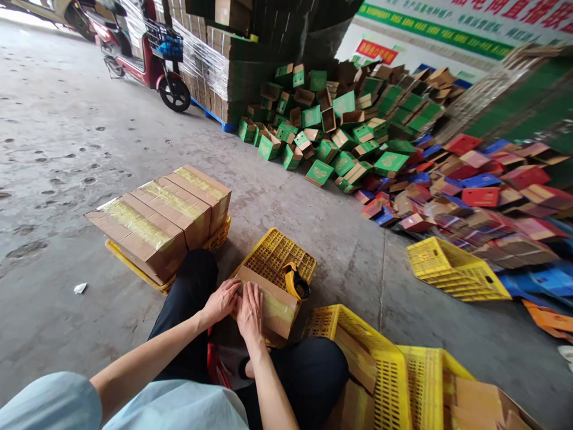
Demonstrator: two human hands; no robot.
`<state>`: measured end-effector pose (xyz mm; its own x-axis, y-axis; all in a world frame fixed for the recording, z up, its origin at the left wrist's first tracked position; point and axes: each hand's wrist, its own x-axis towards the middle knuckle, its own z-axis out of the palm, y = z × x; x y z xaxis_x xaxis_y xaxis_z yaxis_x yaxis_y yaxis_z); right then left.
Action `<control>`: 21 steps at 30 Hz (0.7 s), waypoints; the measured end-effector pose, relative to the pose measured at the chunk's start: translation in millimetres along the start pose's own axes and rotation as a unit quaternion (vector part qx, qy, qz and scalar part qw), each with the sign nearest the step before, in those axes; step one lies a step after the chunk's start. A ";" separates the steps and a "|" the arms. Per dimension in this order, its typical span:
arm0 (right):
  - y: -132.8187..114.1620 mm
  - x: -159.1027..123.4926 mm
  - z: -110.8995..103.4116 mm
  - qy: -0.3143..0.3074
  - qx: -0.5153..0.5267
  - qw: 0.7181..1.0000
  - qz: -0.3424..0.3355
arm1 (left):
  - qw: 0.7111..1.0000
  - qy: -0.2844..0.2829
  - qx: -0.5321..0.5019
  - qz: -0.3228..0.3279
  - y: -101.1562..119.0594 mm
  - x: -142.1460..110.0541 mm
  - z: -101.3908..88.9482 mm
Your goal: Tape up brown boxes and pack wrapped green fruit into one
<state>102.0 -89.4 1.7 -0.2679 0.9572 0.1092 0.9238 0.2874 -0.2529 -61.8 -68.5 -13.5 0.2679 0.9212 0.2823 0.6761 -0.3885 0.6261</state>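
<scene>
noted left of left hand (222, 300): three taped cartons (163, 209) on a yellow crate (219, 236). found left hand unclenched, touching the left end of a brown carton (275, 306); right hand (249, 313) laid flat on its top, gripping nothing. located that carton under both hands, on a grid-topped crate (272, 254). saw tape dispenser (293, 280) beyond right hand, crowding the carton's far edge; farther right, slatted crates (394, 388) holding more cartons (477, 400), then heaped red and blue boxes (481, 197).
</scene>
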 end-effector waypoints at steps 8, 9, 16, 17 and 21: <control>4.2 -9.3 -8.6 0.004 -0.006 1.000 0.017 | 0.999 -0.006 0.035 0.002 4.8 -3.8 1.4; 9.9 -15.5 -11.2 0.005 -0.015 0.999 0.035 | 0.999 -0.006 0.043 0.004 5.9 -5.0 1.3; 63.2 -55.3 -27.5 0.037 -0.078 0.976 0.201 | 0.997 -0.009 0.082 0.011 13.8 -1.3 2.0; 67.3 -57.8 -28.1 0.043 -0.080 0.973 0.213 | 0.996 -0.007 0.082 0.013 14.2 0.6 3.3; 68.0 -55.5 -23.8 0.069 -0.076 0.969 0.225 | 0.996 0.000 0.085 0.023 18.0 6.9 12.0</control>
<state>186.2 -123.8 1.3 0.2007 0.9678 0.1520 0.9711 -0.1761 -0.1609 -39.5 -68.9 -9.0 0.3015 0.9027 0.3069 0.7702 -0.4203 0.4797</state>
